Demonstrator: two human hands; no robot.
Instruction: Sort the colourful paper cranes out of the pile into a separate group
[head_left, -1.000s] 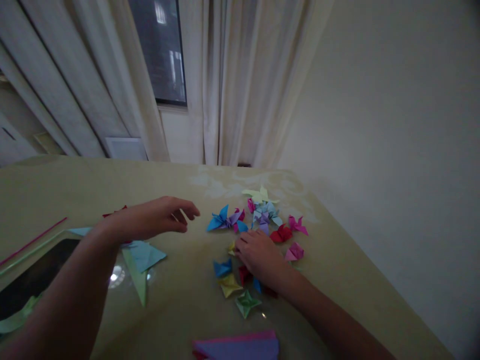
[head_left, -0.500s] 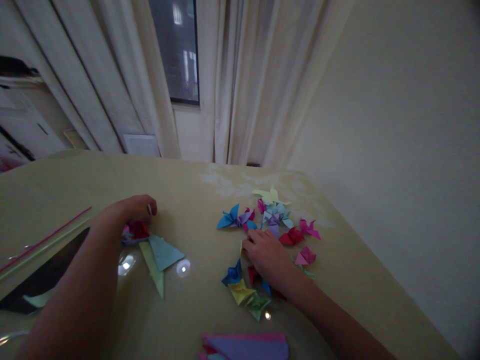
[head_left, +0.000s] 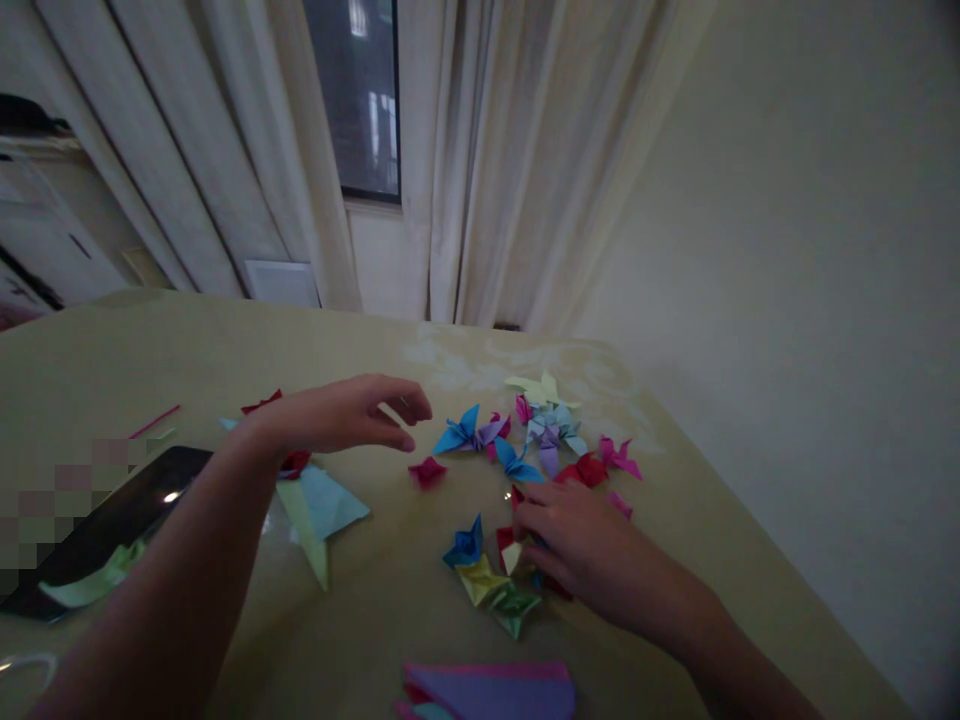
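My left hand [head_left: 367,412] hovers left of the blue paper crane, thumb and fingers apart, holding nothing. Just below its fingertips a small dark-pink folded paper piece [head_left: 427,473] lies on the table. My right hand [head_left: 581,525] reaches into a group of colourful origami pieces, its fingers curled around a small red origami piece [head_left: 516,496] that is mostly hidden. Close to its thumb is a cream-coloured fold [head_left: 512,557]. Around this hand lie a blue origami crane [head_left: 516,460], a dark-blue piece [head_left: 465,545], a yellow one [head_left: 481,580] and a green one [head_left: 514,606].
Under my left forearm are a light-blue paper piece [head_left: 336,508] and a pale-green strip [head_left: 309,530]. A black flat device [head_left: 161,490] with green paper on it lies at left. Folded purple paper [head_left: 495,692] is at the front edge. Curtains [head_left: 517,180] hang behind the table.
My left hand has moved right from the pile of paper at left, and the dark-pink piece now lies below it. My right hand has shifted slightly right and down, uncovering a blue crane.
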